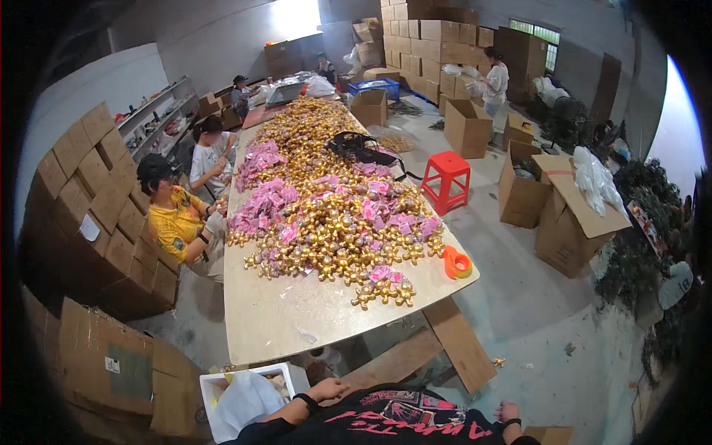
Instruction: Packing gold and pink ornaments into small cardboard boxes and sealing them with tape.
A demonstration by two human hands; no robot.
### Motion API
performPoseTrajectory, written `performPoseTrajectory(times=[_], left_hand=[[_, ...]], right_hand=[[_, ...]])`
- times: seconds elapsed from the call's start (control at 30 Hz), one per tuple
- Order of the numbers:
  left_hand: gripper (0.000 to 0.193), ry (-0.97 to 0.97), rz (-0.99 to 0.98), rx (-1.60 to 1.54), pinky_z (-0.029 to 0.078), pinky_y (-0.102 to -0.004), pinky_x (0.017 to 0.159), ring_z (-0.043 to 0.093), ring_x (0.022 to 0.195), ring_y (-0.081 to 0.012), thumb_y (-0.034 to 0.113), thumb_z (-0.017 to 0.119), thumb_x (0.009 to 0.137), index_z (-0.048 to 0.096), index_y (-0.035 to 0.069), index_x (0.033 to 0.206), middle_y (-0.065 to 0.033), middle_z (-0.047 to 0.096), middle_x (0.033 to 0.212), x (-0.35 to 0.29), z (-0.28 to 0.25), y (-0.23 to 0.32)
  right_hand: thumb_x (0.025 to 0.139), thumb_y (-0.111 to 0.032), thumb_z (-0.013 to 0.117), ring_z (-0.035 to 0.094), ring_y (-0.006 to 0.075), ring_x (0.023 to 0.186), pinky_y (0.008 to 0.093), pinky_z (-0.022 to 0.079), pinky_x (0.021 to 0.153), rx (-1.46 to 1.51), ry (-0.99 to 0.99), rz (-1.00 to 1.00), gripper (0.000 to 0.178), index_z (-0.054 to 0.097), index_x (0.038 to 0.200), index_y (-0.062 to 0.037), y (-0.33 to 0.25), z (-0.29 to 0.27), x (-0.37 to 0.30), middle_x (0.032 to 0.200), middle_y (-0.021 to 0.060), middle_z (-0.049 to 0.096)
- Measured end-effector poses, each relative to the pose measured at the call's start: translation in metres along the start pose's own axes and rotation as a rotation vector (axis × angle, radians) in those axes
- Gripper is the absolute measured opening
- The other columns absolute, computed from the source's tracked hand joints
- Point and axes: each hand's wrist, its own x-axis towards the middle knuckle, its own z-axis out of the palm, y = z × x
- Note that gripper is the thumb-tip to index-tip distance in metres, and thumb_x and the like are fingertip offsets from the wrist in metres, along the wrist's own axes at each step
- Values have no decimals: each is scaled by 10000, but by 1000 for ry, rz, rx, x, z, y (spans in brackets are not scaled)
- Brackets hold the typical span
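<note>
My left hand (328, 390) is low in the head view, beside a white foam box (209, 411) with a pale sheet draped in it. Its fingers are loosely extended, with nothing visible in them. Farther right, my right hand (508, 414) hangs by my side, fingers loose and apparently holding nothing. Both hands are off the table (274, 319). On it lies a long heap of shiny gold bear-shaped figures (334, 245), mixed with pink packets (259, 204). A small group of gold bears (382, 297) lies toward the near edge.
Orange tape (457, 263) lies at the table's right edge, near a red stool (446, 182). Cartons (519, 185) stand on the right, stacked boxes (96, 193) on the left. A person in yellow (174, 222) and another in white (211, 163) work along the left side.
</note>
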Motion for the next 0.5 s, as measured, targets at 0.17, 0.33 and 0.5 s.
performPoseTrajectory(times=[0.17,0.33,0.5], left_hand=[[396,167,-75,-324,487,-272,630,632,741,-150,407,610,924,651,32,1045,-59,661,863,-22,-2,-12],[410,185,-225,-554,525,-302,678,656,786,-200,372,581,948,613,4,1125,-96,670,944,-22,11,-24],[416,98,-125,-609,546,-347,720,658,813,-231,349,548,972,573,-20,1163,-135,658,978,-34,25,-19]], right_hand=[[907,-217,535,641,239,580,352,497,465,-268,-211,-18,223,564,1000,-17,-58,63,-20,851,156,669],[929,-228,547,671,250,611,353,474,453,-145,-239,36,296,565,1104,11,-53,44,-9,801,147,668],[947,-188,495,683,290,671,404,521,496,-131,-141,162,277,550,1121,21,-12,-12,12,824,186,654]])
